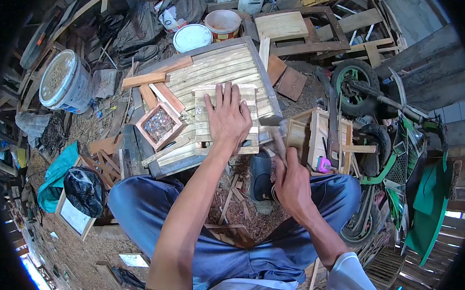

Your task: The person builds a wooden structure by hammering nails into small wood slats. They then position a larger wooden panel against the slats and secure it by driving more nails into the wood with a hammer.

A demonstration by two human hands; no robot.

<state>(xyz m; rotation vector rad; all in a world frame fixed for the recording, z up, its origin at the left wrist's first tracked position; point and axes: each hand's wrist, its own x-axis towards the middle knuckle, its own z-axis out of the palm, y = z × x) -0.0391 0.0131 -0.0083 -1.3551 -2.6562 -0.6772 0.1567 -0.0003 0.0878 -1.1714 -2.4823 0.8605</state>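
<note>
My left hand [227, 113] lies flat with fingers spread on a small slatted wooden panel [204, 128]. The panel rests on a larger slatted board with a grey frame [223, 59], in front of my knees. My right hand [293, 186] is closed round the handle of a hammer [279, 143], just right of the panel. The hammer is smeared by motion, and its head is near the panel's right edge. A wooden box [159, 126] holding small metal bits, perhaps nails, stands left of the panel. Loose wood strips [144, 80] lie on the board's upper left.
A wooden crate [316, 133] stands to the right, with a pink tape measure [323, 165] by it. A small green motorbike [398, 152] is further right. Buckets [59, 80] and a white lid [192, 38] lie left and behind. Wood scraps [235, 197] litter the ground between my legs.
</note>
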